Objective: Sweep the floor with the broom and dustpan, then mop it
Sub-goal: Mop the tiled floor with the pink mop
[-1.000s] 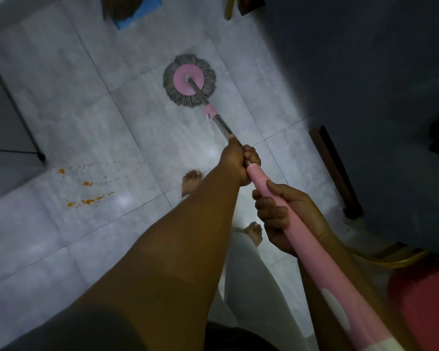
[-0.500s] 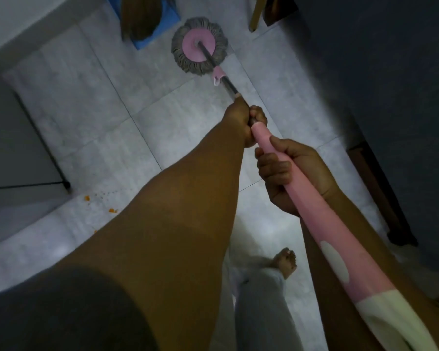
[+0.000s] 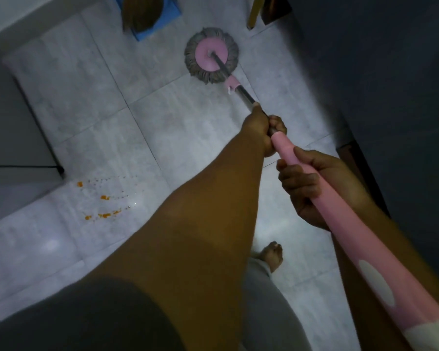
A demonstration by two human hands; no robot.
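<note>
Head view, looking down a grey tiled floor [image 3: 178, 122] in dim light. The mopping step is judged to be in hand. A round mop head [image 3: 211, 55], pink in the middle with a grey fringe, is laid flat on the tiles at the far end, in the middle of the view. Its handle [image 3: 340, 216] runs back to the near right. The left hand [image 3: 261, 130] is wrapped round the handle where the metal shaft meets the pink sleeve. The right hand [image 3: 307, 188] is clamped round the pink sleeve just behind it, with the fingers curled over.

For the next move, the head would likely have to be drawn back and steered left, kept pressed flat to the tiles.

At the left, a thin black stand leg [image 3: 58, 169] is planted on the floor. Just near of it, orange crumbs [image 3: 104, 206] are scattered with small droplets, well apart from the mop head. These seem to be left unswept, and could be smeared by a wet mop. At the far edge, brown broom bristles [image 3: 142, 13] are seen resting in a blue dustpan [image 3: 173, 15], just beside the mop head. A bare foot [image 3: 271, 254] is seen below the hands. The right side is walled in by dark furniture [image 3: 378, 84], so strokes that way are hemmed.
</note>
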